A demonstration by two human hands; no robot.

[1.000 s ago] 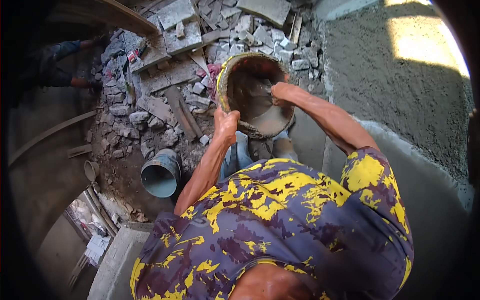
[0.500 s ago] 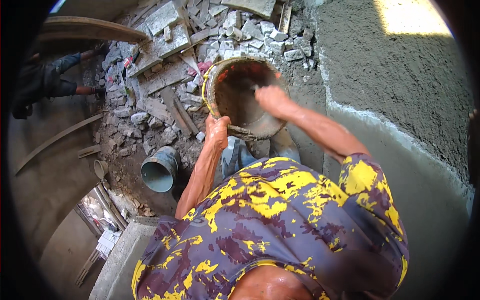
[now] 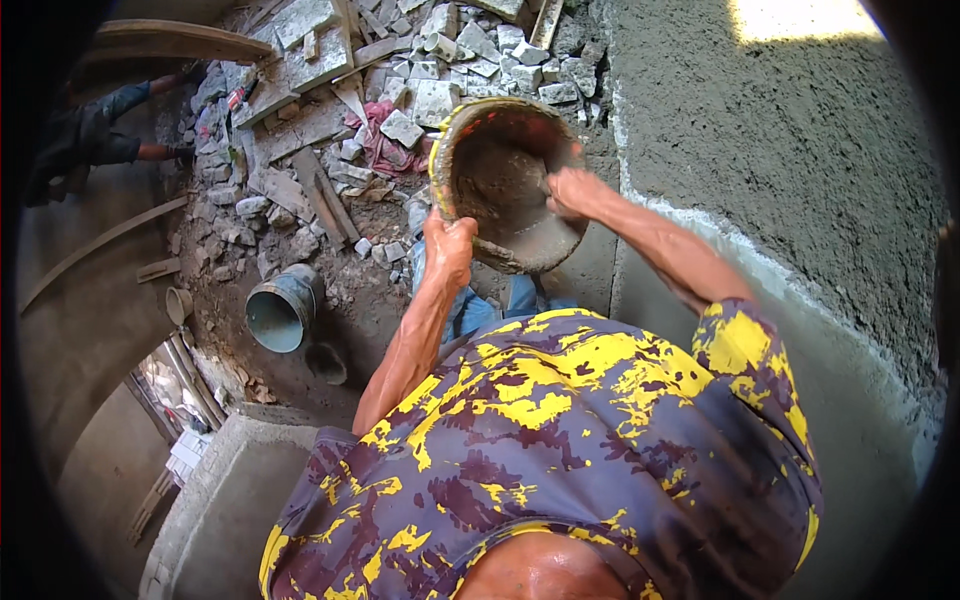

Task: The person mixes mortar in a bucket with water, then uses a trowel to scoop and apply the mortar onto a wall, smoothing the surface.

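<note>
A mortar-caked bucket (image 3: 443,165) is tilted so that its mouth faces me. Patches of orange show on its inner wall, and grey-brown wet mix lies along its lower side. My left hand (image 3: 450,246) is closed round the near-left rim, thumb on top. At the right side of the mouth, my right hand (image 3: 577,193) is closed on a small metal-looking tool, its working end inside the bucket; blur and the mix hide its exact kind. Behind the bucket is a crumpled pinkish-red sheet (image 3: 385,147).
Broken concrete and tile rubble (image 3: 480,45) covers the ground ahead. A grey bucket (image 3: 278,318) lies on its side at left, near loose planks (image 3: 325,198). Rough grey plaster (image 3: 760,140) and a smooth ledge (image 3: 690,300) are at right. Another person (image 3: 90,140) is at far left.
The bucket has shifted slightly right in view, with both hands on it or in it. My right hand has moved right, toward the bucket's right rim. The whole view has shifted slightly.
</note>
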